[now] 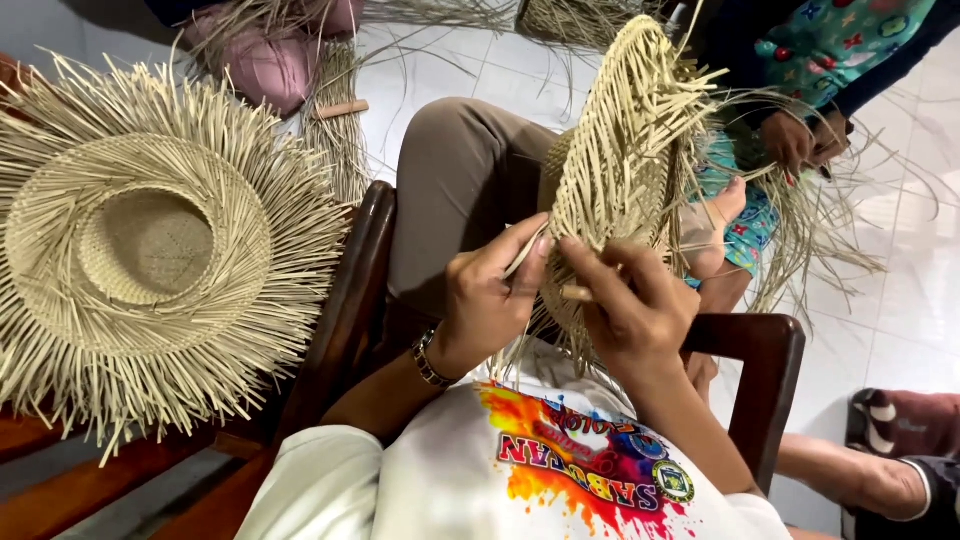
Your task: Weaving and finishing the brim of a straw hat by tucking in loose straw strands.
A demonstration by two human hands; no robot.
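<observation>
The half-woven pale straw hat stood at twelve o'clock above both hands, propped on the knee. The left hand pinched a loose strand; the right hand gripped the rim with a small wooden tool. It looked light, springy and brittle, best held by the woven edge.

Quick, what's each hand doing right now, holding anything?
Left hand: closed, pinching pale straw strips of the half-woven tan straw hat.
Right hand: closed on the same hat's edge, with a small pale stick under its fingers.
</observation>
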